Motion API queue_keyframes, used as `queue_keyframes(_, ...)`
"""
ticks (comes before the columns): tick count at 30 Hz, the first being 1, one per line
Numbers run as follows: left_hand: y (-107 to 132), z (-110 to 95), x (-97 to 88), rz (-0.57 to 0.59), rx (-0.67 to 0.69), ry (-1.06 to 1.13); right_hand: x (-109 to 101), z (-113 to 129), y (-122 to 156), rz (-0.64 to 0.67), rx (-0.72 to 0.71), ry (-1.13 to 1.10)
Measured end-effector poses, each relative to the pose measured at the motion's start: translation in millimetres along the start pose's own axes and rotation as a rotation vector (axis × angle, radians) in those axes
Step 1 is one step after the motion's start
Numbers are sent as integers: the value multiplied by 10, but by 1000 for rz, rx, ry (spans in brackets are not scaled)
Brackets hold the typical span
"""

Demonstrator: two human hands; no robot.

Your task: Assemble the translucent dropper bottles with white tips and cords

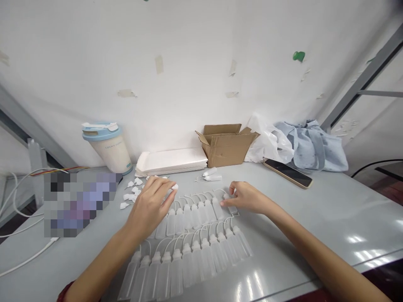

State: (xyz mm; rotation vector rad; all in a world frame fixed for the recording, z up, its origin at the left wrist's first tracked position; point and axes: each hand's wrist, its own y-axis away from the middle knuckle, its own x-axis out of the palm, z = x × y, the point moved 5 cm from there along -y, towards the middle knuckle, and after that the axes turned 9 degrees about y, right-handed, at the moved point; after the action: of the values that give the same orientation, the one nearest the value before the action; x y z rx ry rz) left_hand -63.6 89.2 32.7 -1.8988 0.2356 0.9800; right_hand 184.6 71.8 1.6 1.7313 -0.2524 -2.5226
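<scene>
My left hand (153, 199) pinches a small white cap (175, 187) between thumb and forefinger, above the left end of the back row of bottles. My right hand (244, 197) is closed round the top of a translucent plastic bottle (232, 208) at that row's right end; its fingers partly hide it. The back row of squeeze bottles (203, 213) lies side by side on the table, thin bent tubes at their tops. Nearer me lies a second row of like bottles (176, 272). Loose white caps (134, 195), some with thin tips, are scattered left of my left hand.
Two small bottles (212, 175) lie behind the rows on the grey table (283, 243). Along the wall stand a tumbler (110, 147), white flat packs (173, 161), an open cardboard box (228, 147), a plastic bag (266, 140) and a blue cloth bag (315, 144). A phone (288, 173) lies right.
</scene>
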Motion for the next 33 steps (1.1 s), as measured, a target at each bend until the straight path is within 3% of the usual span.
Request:
queue_keyframes(7, 17, -128, 33, -9, -46, 128, 23, -46, 16, 155, -77, 19)
queue_keyframes(10, 13, -183, 34, 30, -210, 259, -30, -25, 14, 62, -112, -7)
queue_keyframes(15, 35, -205, 73, 145, -664, 529, -125, 109, 99, -146, -222, -117)
queue_keyframes(19, 82, -261, 183, 251, -816, 753, -97, 313, 247, -309, -429, -113)
queue_keyframes(24, 119, -349, 238, 246, -799, 891, -5, 560, 454, -477, -695, -80)
queue_keyframes(33, 90, -508, 185, 277, -597, 727, 37, 621, 528, -585, -787, 95)
